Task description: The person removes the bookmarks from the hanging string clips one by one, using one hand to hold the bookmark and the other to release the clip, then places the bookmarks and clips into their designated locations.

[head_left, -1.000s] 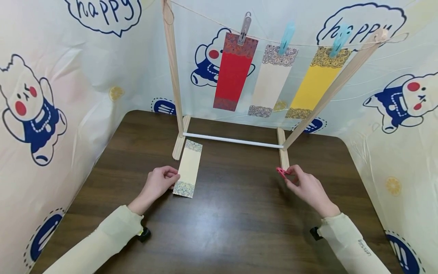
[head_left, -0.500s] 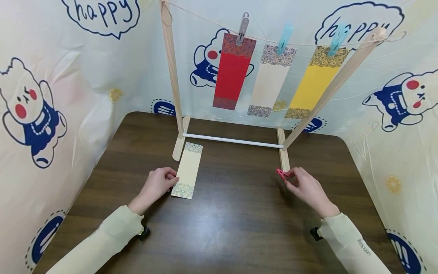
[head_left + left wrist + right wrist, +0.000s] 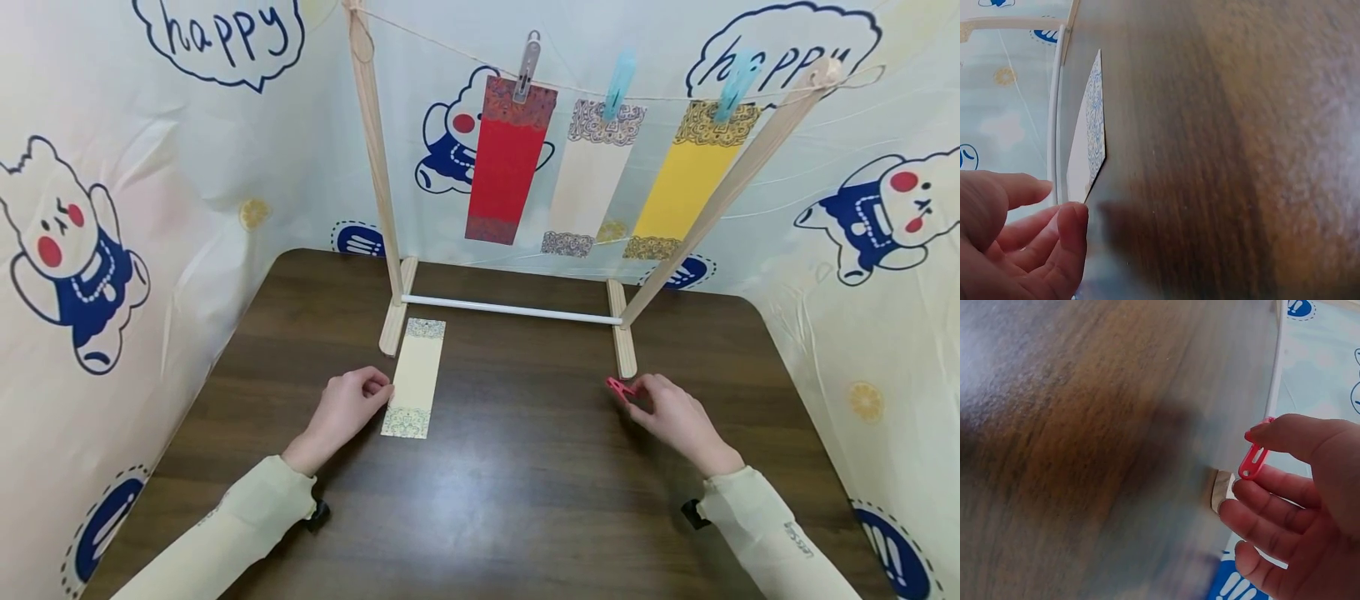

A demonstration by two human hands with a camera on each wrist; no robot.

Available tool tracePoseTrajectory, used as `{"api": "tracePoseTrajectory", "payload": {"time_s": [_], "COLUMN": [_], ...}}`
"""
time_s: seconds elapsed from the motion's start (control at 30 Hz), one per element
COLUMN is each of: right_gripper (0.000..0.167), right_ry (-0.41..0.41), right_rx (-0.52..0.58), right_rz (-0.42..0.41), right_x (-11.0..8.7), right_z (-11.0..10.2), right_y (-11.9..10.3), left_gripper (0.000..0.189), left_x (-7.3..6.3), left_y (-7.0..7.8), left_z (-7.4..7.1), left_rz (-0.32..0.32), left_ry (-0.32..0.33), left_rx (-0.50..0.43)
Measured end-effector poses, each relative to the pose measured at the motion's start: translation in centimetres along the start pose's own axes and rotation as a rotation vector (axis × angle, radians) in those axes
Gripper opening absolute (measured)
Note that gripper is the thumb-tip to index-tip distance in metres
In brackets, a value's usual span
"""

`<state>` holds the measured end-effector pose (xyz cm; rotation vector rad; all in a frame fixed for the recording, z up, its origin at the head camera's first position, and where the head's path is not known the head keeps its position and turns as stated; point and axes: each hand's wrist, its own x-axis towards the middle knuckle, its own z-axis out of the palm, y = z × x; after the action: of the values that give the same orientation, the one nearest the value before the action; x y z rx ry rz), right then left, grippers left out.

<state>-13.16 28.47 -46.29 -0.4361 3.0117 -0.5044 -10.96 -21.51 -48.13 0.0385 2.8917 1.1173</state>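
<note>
A cream bookmark (image 3: pixel 417 379) with patterned ends lies on the table, left of the middle. My left hand (image 3: pixel 347 410) is at its left edge. In the left wrist view, a fingertip meets the corner of the bookmark (image 3: pixel 1092 134), while the thumb stands apart from it. My right hand (image 3: pixel 678 418) pinches a pink clothespin (image 3: pixel 1255 456) between thumb and forefinger, low over the table by the stand's right foot. The other fingers of that hand are loosely bent. A wooden stand (image 3: pixel 378 167) carries a string from which red (image 3: pixel 510 179), white (image 3: pixel 588 187) and yellow (image 3: pixel 681 192) bookmarks hang.
A grey clothespin (image 3: pixel 527 67) and blue clothespins (image 3: pixel 619 83) grip the hanging bookmarks. A white rod (image 3: pixel 510 309) joins the stand's wooden feet (image 3: pixel 622 333) across the back of the dark table (image 3: pixel 517 517). Printed cloth (image 3: pixel 202 150) encloses the table's back and sides.
The cream bookmark, slightly tilted a second ago, now lies flatter and a little nearer the front. The left hand has barely moved. The right hand keeps the pink clothespin in nearly the same place.
</note>
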Motion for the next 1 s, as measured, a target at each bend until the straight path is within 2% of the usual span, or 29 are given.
{"api": "tracePoseTrajectory", "payload": {"time_s": [0.4,0.57,1.0], "right_gripper": [0.021,0.019,0.024], "right_ry": [-0.012,-0.017,-0.027], "right_rx": [-0.043,-0.04,-0.04], "right_rz": [-0.007,-0.013,0.006], "right_x": [-0.1,-0.1,-0.2], "right_z": [0.8,1.1,1.4], "right_y": [0.6,0.8,1.0], "left_gripper": [0.012,0.014,0.022], "left_x": [-0.3,-0.3,-0.4], "left_y": [0.4,0.5,0.7], "left_z": [0.7,0.8,0.9], "left_rz": [0.229,0.245,0.263], "left_ry": [0.115,0.13,0.106], "left_rx": [0.097,0.113,0.137]}}
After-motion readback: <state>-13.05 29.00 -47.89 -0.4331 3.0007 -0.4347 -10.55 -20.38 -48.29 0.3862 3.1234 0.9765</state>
